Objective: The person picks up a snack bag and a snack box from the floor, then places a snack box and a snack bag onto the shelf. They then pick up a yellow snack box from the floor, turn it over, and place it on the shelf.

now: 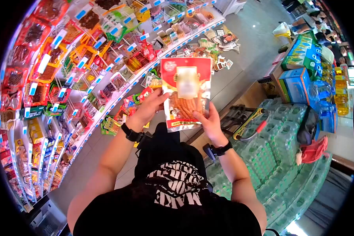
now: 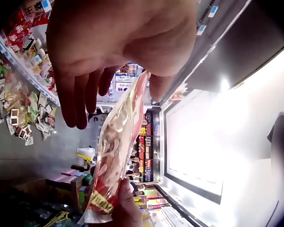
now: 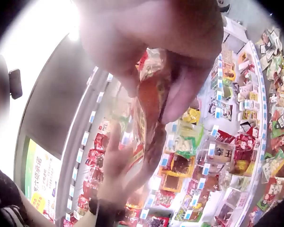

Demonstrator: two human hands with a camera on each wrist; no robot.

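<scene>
A red and white snack packet [image 1: 187,94] with a clear window is held upright in front of the body; its upper label is blurred. My right hand [image 1: 212,124] grips its lower right edge, thumb on the front and fingers behind. At the left edge is my left hand [image 1: 147,108], thumb tip at the packet's front. In the left wrist view the left hand [image 2: 118,47] has its fingers straight and spread from the packet [image 2: 116,151], which stands between fingers and thumb. The right wrist view shows the right hand [image 3: 156,42] gripping the packet [image 3: 149,109].
Shelves of packaged snacks [image 1: 86,51] run along the left. Loose packets [image 1: 224,39] lie beside the shelf's edge. To the right are stacked bottle packs [image 1: 271,153], a trolley handle [image 1: 259,126], a blue box [image 1: 295,84] and oil bottles [image 1: 341,92]. Grey floor [image 1: 247,39] lies between.
</scene>
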